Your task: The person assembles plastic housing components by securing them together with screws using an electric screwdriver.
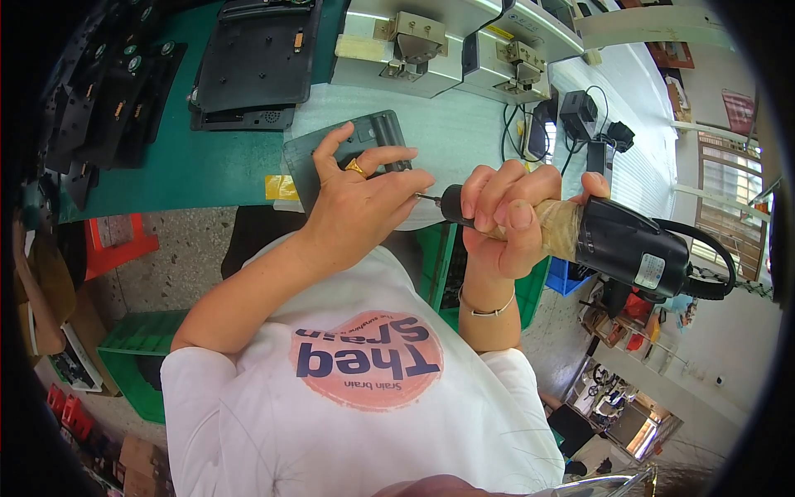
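Note:
My right hand (517,217) is wrapped around a black electric screwdriver (633,248) with tan tape on its grip. The screwdriver lies nearly level, its thin bit (428,198) pointing left. The bit's tip meets the fingertips of my left hand (356,195), which wears a gold-coloured ring. Those fingertips are pinched together at the tip; anything small between them is too hidden to name. Beneath and beyond my left hand rests a dark plastic housing (305,153), partly covered by the hand, near the front edge of the bench.
Flat black panels (257,66) lie stacked at the far left, with more black plastic parts (116,108) beside them. Metal boxes with mechanisms (414,41) stand at the back. A black adapter (577,114) and cables sit to the right. Green crates (137,352) are below the bench.

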Available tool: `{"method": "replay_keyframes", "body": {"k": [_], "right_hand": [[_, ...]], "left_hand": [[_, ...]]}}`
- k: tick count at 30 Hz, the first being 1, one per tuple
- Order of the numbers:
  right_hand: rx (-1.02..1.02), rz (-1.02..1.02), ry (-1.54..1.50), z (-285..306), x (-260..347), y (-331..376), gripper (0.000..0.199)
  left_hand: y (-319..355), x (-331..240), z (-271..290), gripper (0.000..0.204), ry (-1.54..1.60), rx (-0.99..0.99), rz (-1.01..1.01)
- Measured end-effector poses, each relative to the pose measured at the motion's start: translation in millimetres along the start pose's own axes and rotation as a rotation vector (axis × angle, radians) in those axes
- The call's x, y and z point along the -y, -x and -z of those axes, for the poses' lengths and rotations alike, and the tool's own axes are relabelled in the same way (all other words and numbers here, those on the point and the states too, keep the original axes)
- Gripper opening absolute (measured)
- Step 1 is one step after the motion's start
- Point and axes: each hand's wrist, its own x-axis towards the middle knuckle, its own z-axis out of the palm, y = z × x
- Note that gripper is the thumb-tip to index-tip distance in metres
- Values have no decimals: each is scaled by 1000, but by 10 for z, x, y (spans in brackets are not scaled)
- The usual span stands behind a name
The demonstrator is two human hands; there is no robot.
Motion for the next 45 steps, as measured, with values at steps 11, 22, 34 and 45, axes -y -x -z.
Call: {"method": "replay_keyframes", "body": {"k": [11, 22, 34, 45], "right_hand": [[146, 35, 70, 53, -71, 15, 65], [70, 33, 68, 162, -176, -5, 63], [1, 0, -39, 108, -101, -21, 66], [21, -27, -52, 41, -41, -26, 68]], "left_hand": [[40, -28, -32, 38, 37, -40, -10], [80, 36, 117, 42, -118, 96, 91], [48, 6, 77, 15, -93, 65, 68], [74, -24, 54, 15, 37, 73, 120]]}}
